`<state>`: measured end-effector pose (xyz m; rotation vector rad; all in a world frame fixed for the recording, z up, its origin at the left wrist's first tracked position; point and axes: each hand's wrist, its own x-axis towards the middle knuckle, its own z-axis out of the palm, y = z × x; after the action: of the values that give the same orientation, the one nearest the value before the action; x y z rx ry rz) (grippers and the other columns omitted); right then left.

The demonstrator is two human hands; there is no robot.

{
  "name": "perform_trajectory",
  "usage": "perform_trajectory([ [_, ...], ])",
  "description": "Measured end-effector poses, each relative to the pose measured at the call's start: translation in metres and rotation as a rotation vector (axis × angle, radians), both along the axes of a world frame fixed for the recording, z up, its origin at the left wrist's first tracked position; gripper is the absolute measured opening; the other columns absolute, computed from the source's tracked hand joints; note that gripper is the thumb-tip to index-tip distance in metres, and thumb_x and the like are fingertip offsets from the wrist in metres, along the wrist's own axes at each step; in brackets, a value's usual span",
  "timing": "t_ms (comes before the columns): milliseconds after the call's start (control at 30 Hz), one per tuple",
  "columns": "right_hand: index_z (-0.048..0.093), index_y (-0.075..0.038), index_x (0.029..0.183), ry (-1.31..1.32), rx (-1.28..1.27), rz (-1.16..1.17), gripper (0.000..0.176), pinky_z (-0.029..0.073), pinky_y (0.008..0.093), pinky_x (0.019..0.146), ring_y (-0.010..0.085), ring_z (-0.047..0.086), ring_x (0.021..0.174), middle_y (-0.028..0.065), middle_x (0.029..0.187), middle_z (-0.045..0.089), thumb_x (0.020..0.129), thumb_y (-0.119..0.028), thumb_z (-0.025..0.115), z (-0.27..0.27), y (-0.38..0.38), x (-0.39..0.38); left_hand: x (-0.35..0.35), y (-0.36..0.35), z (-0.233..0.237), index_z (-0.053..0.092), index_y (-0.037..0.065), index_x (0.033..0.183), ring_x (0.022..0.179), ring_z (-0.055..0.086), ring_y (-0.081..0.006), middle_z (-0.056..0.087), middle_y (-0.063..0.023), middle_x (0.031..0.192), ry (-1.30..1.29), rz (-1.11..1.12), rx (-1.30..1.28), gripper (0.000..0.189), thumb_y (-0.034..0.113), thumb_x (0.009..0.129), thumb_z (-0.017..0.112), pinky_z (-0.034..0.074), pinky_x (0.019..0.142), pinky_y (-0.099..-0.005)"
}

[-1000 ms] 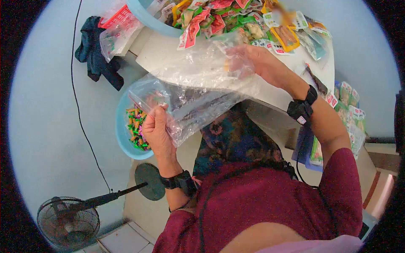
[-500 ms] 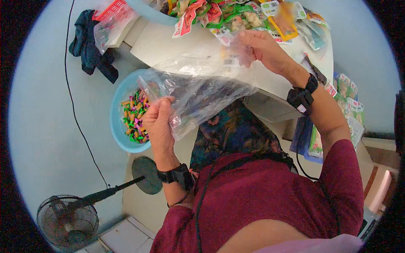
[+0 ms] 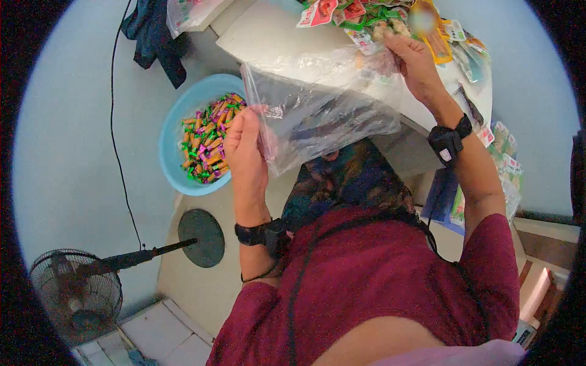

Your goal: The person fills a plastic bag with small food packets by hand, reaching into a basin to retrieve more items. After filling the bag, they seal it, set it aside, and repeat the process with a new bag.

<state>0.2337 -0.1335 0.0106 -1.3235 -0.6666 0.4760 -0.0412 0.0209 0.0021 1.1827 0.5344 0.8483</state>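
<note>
A clear plastic bag (image 3: 329, 113) is stretched between my two hands, over my lap and the table's near edge. My left hand (image 3: 247, 137) pinches its left edge between thumb and fingers, beside the blue basin (image 3: 174, 161). Inside that basin lie many small wrapped candies (image 3: 207, 143) in orange, green and purple. Holding the bag's far right end, my right hand (image 3: 418, 64) is above the white table (image 3: 259, 33), close to a heap of packaged food packets (image 3: 366, 12).
On the left a standing fan (image 3: 79, 293) lies in view with its round base (image 3: 201, 238). Dark cloth (image 3: 155, 46) hangs near a black cable (image 3: 116, 146) on the wall. More packets (image 3: 506, 158) are stacked at the right by a blue crate (image 3: 439, 195).
The view has shifted, showing more of the basin and its candies. Both hands have moved up and right in view, and the bag between them is spread somewhat flatter.
</note>
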Motion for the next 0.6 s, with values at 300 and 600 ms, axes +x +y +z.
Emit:
perform_trajectory([
  [300,0.066,-0.007,0.087,-0.01,-0.014,-0.05,0.021,0.041,0.0207,0.057,0.0042,0.051,0.061,-0.004,0.072,0.059,0.092,-0.027,0.062,-0.008,-0.014,-0.016,-0.017,-0.008,0.012,0.064,0.002,0.097,0.051,0.049,-0.0046,0.055,0.0032,0.065,-0.026,-0.02,0.071,0.015,0.014,0.095,0.055,0.041,0.048,-0.0196],
  [600,0.068,-0.003,0.089,-0.507,-0.071,-0.243,0.021,0.048,0.0258,0.065,0.0092,0.058,0.068,0.0038,0.074,0.064,0.085,-0.024,0.068,0.029,-0.012,-0.102,-0.027,-0.018,0.029,0.065,0.003,0.096,0.054,0.052,-0.0044,0.06,0.0022,0.07,-0.019,0.057,0.259,0.011,0.012,0.09,0.064,0.041,0.048,-0.0188],
])
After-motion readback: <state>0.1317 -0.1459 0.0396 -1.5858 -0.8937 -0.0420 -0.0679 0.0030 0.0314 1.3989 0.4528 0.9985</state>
